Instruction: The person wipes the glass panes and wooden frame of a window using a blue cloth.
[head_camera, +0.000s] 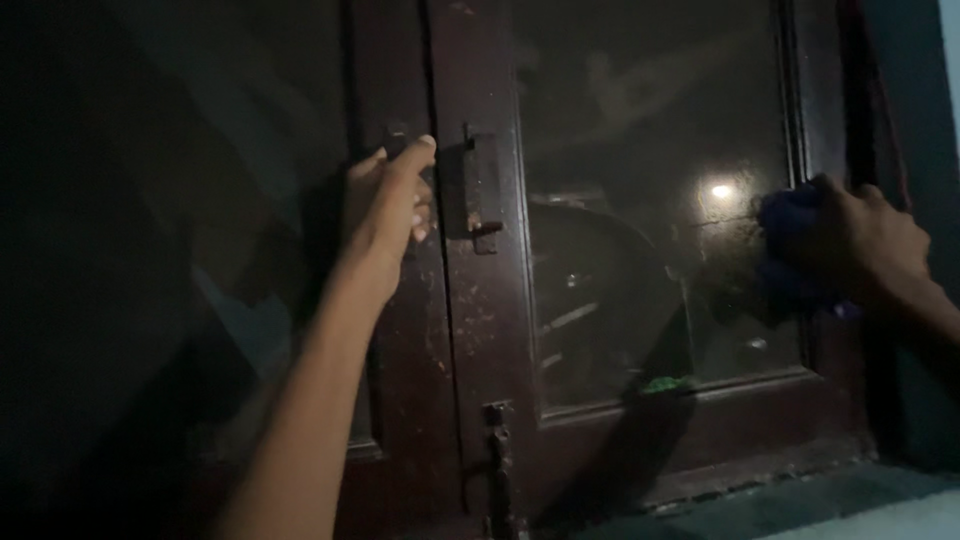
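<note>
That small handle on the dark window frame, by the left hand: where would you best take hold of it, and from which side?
Probably at the middle of the handle, coming straight on from the room side. It stands out from the wooden frame as a small upright piece, so fingers can hook round it; the left hand already rests there. The latch crowds its right, so the left flank looks easier.
</note>
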